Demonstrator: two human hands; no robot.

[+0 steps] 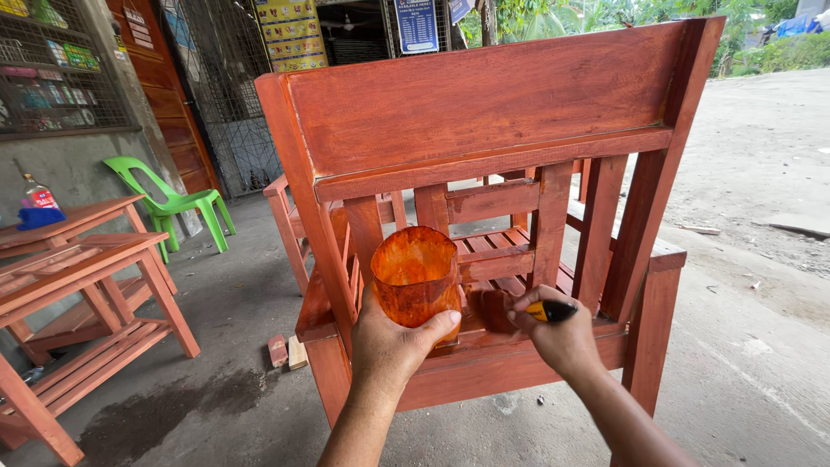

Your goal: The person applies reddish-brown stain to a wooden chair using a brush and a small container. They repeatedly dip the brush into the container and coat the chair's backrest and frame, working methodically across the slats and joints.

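A reddish-brown stained wooden chair (484, 104) stands in front of me, seen from behind its backrest. My left hand (393, 342) grips a cut-off plastic container (417, 272) smeared orange with stain, held against the lower back rail. My right hand (558, 337) is closed on a brush with a black and yellow handle (552, 310). Its stained bristles (494, 310) press on the lower rail beside a back slat. The brush tip is partly hidden by the container.
Stained wooden tables (78, 277) stand at the left, one bearing a bottle (36, 195) and a blue cloth. A green plastic chair (173, 203) sits by a grey wall. Small wood blocks (285, 350) lie on the concrete floor. A gravel road runs at right.
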